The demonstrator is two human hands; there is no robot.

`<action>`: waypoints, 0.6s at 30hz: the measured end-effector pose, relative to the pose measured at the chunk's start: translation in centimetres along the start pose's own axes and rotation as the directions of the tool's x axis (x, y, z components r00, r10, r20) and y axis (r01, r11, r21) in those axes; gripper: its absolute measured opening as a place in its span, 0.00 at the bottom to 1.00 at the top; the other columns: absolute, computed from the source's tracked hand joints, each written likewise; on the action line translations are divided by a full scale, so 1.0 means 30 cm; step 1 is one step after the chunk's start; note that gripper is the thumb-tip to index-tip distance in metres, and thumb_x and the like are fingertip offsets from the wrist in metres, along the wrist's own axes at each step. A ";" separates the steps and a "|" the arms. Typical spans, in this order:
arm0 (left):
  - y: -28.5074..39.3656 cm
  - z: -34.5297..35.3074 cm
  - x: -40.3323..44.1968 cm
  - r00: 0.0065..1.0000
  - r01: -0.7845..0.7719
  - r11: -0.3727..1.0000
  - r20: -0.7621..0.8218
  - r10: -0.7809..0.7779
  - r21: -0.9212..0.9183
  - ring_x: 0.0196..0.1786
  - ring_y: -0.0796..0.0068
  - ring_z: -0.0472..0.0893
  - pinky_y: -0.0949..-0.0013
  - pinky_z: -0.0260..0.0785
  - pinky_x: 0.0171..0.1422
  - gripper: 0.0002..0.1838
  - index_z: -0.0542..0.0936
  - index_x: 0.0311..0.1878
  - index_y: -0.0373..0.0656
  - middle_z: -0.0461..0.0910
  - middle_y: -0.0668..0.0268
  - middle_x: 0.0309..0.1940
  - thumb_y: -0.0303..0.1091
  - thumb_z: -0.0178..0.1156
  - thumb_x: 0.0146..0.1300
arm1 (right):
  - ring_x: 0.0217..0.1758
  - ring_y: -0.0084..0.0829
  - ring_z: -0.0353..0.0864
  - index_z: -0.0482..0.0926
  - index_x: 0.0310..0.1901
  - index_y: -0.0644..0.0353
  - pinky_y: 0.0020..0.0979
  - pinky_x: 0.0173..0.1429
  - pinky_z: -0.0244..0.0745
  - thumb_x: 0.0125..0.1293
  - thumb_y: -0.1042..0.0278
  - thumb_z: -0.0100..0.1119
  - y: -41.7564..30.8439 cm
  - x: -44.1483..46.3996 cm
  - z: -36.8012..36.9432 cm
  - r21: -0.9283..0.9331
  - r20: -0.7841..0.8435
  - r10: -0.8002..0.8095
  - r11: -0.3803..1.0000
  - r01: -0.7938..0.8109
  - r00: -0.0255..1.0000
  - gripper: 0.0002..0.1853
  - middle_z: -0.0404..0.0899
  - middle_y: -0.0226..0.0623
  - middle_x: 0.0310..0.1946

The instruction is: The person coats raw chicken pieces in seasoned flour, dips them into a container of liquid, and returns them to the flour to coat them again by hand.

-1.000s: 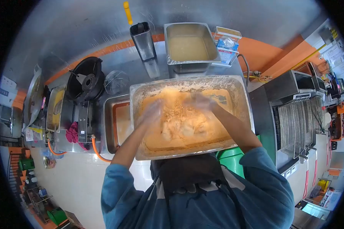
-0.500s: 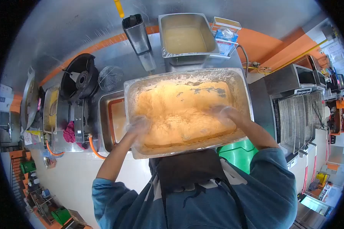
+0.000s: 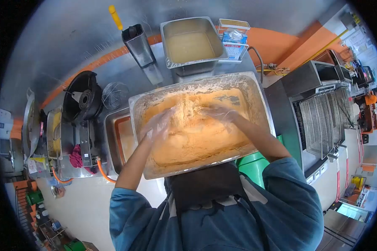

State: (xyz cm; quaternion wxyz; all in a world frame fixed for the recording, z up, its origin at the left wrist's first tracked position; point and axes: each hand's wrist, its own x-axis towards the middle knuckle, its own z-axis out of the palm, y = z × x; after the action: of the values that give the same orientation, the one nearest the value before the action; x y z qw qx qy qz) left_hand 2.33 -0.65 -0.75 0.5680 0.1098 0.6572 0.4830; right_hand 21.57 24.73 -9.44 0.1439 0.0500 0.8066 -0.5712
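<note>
A large metal tray holds a layer of orange-tan powder. My left hand, in a clear glove, is over the powder on the tray's left side, its fingers pointing inward. My right hand, also in a clear glove, reaches in from the right at about the same height. Between the two hands loose powder and crumbs are stirred up, smeared by motion. Both sets of fingers are blurred, and whether they hold anything cannot be made out. Low lumps lie under the powder in front of my hands.
Behind the tray stands a deep metal pan of cloudy liquid, beside a knife holder and a blue box. A burner and wire strainer are left. Fryer baskets stand right, a green bin below.
My hands have moved from the tray's near left and right sides inward and away from my body, closer together. The powder between them is now disturbed. The camera view has shifted slightly.
</note>
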 end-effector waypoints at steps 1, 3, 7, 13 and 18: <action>0.000 -0.003 -0.003 0.998 -0.030 0.990 -0.049 0.037 0.136 0.53 0.66 0.66 0.64 0.63 0.52 0.29 0.62 0.58 0.38 0.66 0.57 0.51 0.46 0.50 0.58 | 0.66 0.38 0.50 0.52 0.63 0.56 0.33 0.69 0.45 0.66 0.69 0.30 0.035 0.016 -0.037 -0.169 -0.020 -0.004 0.986 0.001 1.000 0.23 0.49 0.42 0.64; -0.028 0.015 0.024 0.988 -0.052 0.958 -0.126 0.091 0.283 0.52 0.66 0.67 0.65 0.63 0.51 0.27 0.64 0.57 0.38 0.68 0.57 0.49 0.45 0.51 0.57 | 0.66 0.37 0.51 0.53 0.63 0.55 0.31 0.69 0.45 0.64 0.71 0.33 0.096 0.014 -0.073 -0.590 -0.134 -0.090 0.807 -0.006 0.987 0.23 0.50 0.40 0.64; -0.078 0.087 0.124 0.959 -0.099 0.930 -0.216 0.184 0.354 0.50 0.65 0.70 0.66 0.64 0.49 0.25 0.67 0.54 0.39 0.71 0.56 0.45 0.42 0.52 0.56 | 0.65 0.35 0.53 0.56 0.62 0.53 0.31 0.68 0.46 0.64 0.67 0.35 -0.174 0.051 0.004 -0.544 -0.121 -0.101 0.839 0.019 0.988 0.23 0.54 0.37 0.63; -0.022 0.001 0.082 0.891 -0.182 0.152 0.097 0.443 0.971 0.49 0.61 0.73 0.64 0.64 0.49 0.26 0.70 0.51 0.38 0.74 0.51 0.43 0.42 0.56 0.50 | 0.56 0.31 0.66 0.61 0.58 0.57 0.31 0.61 0.58 0.62 0.55 0.40 -0.431 -0.009 -0.062 -0.392 -0.258 0.421 0.777 -0.493 0.869 0.24 0.64 0.39 0.57; 0.178 0.093 -0.071 0.960 -0.082 0.577 -0.091 0.265 0.812 0.54 0.57 0.69 0.63 0.59 0.56 0.28 0.68 0.54 0.40 0.69 0.48 0.50 0.43 0.54 0.49 | 0.50 0.35 0.71 0.72 0.44 0.63 0.32 0.55 0.64 0.55 0.41 0.45 -0.234 0.019 -0.121 -0.540 -0.308 0.182 0.775 -0.329 0.934 0.29 0.72 0.43 0.46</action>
State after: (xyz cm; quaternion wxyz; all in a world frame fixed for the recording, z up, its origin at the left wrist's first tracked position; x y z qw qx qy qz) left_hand 3.25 2.00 4.98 0.3374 0.3674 0.8438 0.1980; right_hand 18.67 25.66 -2.12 0.1313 0.1815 0.9391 -0.2607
